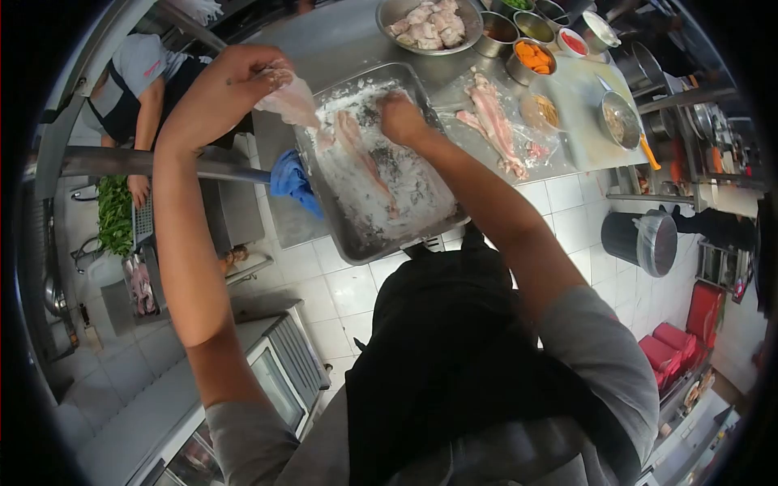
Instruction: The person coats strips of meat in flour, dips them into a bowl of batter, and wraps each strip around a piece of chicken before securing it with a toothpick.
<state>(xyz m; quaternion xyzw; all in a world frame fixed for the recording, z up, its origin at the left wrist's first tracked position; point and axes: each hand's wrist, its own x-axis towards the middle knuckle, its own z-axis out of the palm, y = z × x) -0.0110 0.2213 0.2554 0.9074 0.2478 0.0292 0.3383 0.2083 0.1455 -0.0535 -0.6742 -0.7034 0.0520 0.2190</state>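
Observation:
My left hand is raised over the left rim of a deep metal tray, fingers closed on a pale, floury strip of raw meat that hangs toward the tray. White flour coats the tray's bottom, with thin patches where metal shows through. Another long strip of raw meat lies in the flour. Near the tray's far right corner, my right hand is down at the flour with its fingers curled in; what they hold, if anything, is hidden.
Right of the tray lie more raw meat strips on plastic. A bowl of floured meat pieces stands behind, beside a container of orange pieces. A strainer rests on the cutting board. A co-worker stands left, near a blue cloth.

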